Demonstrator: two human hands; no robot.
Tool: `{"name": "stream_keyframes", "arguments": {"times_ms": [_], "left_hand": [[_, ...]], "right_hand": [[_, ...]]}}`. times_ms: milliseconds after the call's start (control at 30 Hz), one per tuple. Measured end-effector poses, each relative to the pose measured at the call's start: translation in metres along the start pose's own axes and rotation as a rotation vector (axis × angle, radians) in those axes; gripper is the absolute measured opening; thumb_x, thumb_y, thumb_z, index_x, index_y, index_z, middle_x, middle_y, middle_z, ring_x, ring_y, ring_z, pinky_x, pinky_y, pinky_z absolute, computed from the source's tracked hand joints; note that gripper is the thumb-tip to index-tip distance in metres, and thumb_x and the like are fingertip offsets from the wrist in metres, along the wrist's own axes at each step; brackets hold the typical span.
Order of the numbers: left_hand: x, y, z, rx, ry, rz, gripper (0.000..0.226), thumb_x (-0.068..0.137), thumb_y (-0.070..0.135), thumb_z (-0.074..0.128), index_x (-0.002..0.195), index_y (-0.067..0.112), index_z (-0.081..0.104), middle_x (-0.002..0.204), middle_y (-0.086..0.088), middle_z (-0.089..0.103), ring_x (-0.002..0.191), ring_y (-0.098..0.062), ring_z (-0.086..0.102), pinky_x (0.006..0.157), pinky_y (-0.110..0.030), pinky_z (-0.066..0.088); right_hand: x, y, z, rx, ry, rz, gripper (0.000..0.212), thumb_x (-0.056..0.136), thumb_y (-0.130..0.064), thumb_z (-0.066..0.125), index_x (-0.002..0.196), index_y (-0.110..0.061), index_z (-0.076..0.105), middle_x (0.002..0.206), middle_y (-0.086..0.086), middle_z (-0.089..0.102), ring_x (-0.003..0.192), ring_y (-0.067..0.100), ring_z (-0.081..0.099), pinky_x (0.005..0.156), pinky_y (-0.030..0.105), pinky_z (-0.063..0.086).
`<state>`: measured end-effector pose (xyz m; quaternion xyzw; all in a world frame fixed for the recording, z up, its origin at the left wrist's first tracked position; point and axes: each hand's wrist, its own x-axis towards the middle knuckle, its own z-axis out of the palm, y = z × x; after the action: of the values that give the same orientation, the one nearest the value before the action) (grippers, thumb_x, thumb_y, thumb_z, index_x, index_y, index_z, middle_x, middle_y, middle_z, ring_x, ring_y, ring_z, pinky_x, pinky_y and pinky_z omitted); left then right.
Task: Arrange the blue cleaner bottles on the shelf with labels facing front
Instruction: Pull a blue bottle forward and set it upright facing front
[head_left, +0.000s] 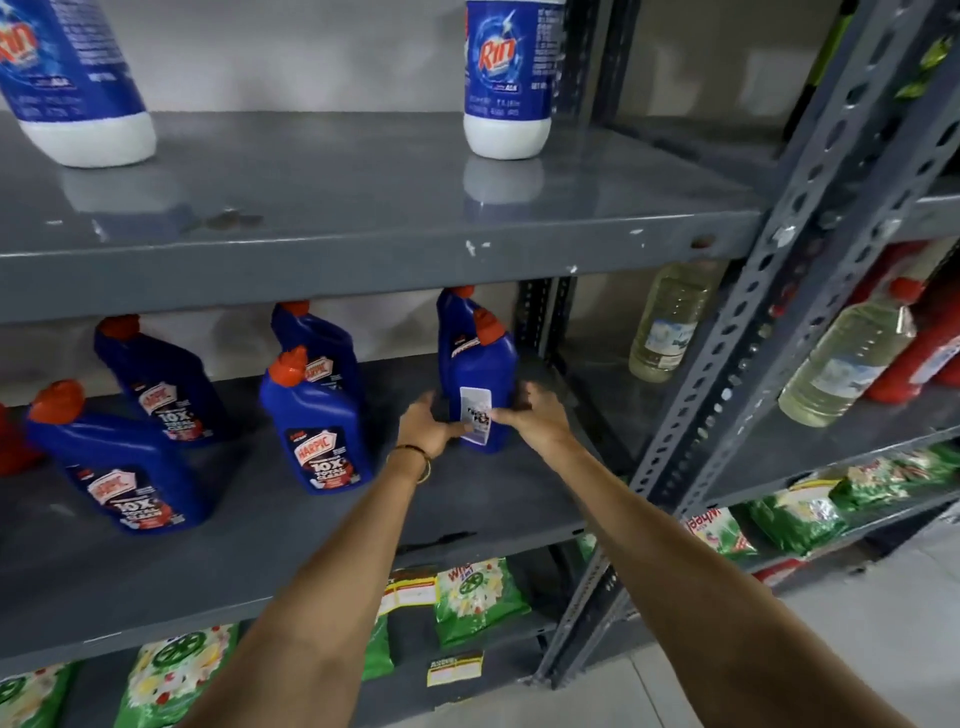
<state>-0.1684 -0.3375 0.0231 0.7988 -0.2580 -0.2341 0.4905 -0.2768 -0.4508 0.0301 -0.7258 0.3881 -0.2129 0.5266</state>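
Several blue Harpic cleaner bottles with orange caps stand on the middle grey shelf (467, 509). The rightmost front bottle (480, 376) shows its white back label to me. My left hand (428, 423) and my right hand (532, 413) grip its lower sides. Another blue bottle (451, 317) stands right behind it. To the left, a front bottle (317, 426) and the one behind it (319, 338) face forward with their labels. Further left, two more bottles (119, 462) (161, 379) also show front labels.
Two white-and-blue Rin bottles (506, 78) (72, 78) stand on the upper shelf. A perforated grey upright (769, 332) bounds the bay on the right; beyond it are clear liquid bottles (667, 322) and red bottles (930, 353). Green detergent packs (478, 597) lie on the shelves below.
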Motion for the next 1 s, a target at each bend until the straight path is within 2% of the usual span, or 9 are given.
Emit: {"name": "stream_keyframes", "arguments": {"times_ms": [233,333,467,567,633,733,800,900,1000], "left_hand": [[0.016,0.002,0.011,-0.02,-0.11,0.011,0.074,0.061,-0.004,0.076,0.127,0.007,0.044,0.125,-0.016,0.059,0.114,-0.031,0.056,0.1,-0.046,0.044],[0.016,0.001,0.015,-0.069,-0.063,0.023,0.068,0.063,-0.008,0.073,0.124,0.005,0.046,0.121,-0.018,0.061,0.107,-0.03,0.059,0.092,-0.039,0.048],[0.011,0.001,0.01,-0.036,-0.065,0.082,0.063,0.062,0.001,0.078,0.118,0.007,0.051,0.112,-0.017,0.065,0.088,-0.021,0.059,0.078,-0.03,0.049],[0.004,0.002,0.004,-0.037,-0.022,0.126,0.062,0.057,0.014,0.085,0.111,0.01,0.055,0.103,-0.006,0.067,0.085,-0.015,0.063,0.071,-0.022,0.051],[-0.002,0.006,0.003,-0.096,0.029,0.149,0.064,0.053,0.019,0.087,0.108,0.014,0.054,0.098,0.002,0.065,0.081,-0.005,0.062,0.061,-0.012,0.049],[-0.007,0.009,0.008,-0.115,0.151,0.18,0.06,0.052,0.022,0.087,0.095,0.01,0.048,0.093,-0.001,0.064,0.08,-0.016,0.063,0.065,-0.027,0.054],[-0.011,0.011,0.012,-0.056,0.232,0.183,0.056,0.053,0.026,0.086,0.087,0.01,0.044,0.086,-0.004,0.064,0.077,-0.023,0.063,0.067,-0.038,0.055],[-0.02,0.016,0.019,0.033,0.332,0.177,0.051,0.057,0.033,0.081,0.08,0.013,0.039,0.072,-0.002,0.06,0.068,-0.026,0.061,0.061,-0.04,0.053],[-0.029,0.019,0.028,0.096,0.386,0.214,0.048,0.058,0.037,0.076,0.078,0.018,0.037,0.068,0.0,0.058,0.064,-0.027,0.061,0.057,-0.038,0.051]], "right_hand": [[0.013,0.003,-0.006,-0.054,-0.13,-0.14,0.041,0.069,-0.012,0.076,0.107,-0.005,0.062,0.108,0.015,0.069,0.096,0.025,0.066,0.08,0.03,0.05],[0.013,0.004,-0.006,-0.007,-0.12,-0.152,0.037,0.071,-0.01,0.075,0.105,-0.003,0.062,0.107,0.017,0.069,0.095,0.027,0.066,0.078,0.03,0.049],[0.009,0.004,-0.007,0.172,-0.114,-0.133,0.035,0.076,-0.005,0.07,0.109,-0.002,0.06,0.112,0.02,0.067,0.098,0.03,0.065,0.085,0.037,0.053],[0.004,-0.004,-0.006,0.383,-0.118,-0.173,0.038,0.08,0.002,0.063,0.117,-0.001,0.056,0.114,0.019,0.065,0.088,0.021,0.065,0.079,0.032,0.055],[0.001,-0.012,-0.005,0.479,-0.143,-0.188,0.043,0.082,0.002,0.06,0.124,-0.005,0.053,0.114,0.013,0.064,0.091,0.02,0.065,0.081,0.031,0.055],[0.0,-0.023,-0.007,0.486,-0.187,-0.197,0.045,0.087,-0.001,0.055,0.13,-0.011,0.05,0.122,0.012,0.062,0.107,0.022,0.061,0.091,0.035,0.051],[-0.002,-0.03,-0.007,0.416,-0.223,-0.199,0.045,0.086,-0.008,0.058,0.129,-0.019,0.05,0.119,0.006,0.064,0.109,0.019,0.061,0.089,0.031,0.051],[-0.005,-0.033,-0.002,0.376,-0.3,-0.218,0.058,0.076,-0.012,0.07,0.128,-0.023,0.047,0.119,0.004,0.064,0.109,0.018,0.061,0.09,0.032,0.051],[-0.006,-0.029,0.004,0.375,-0.239,-0.201,0.067,0.068,-0.015,0.077,0.127,-0.023,0.046,0.119,0.005,0.064,0.109,0.019,0.061,0.093,0.036,0.051]]}}
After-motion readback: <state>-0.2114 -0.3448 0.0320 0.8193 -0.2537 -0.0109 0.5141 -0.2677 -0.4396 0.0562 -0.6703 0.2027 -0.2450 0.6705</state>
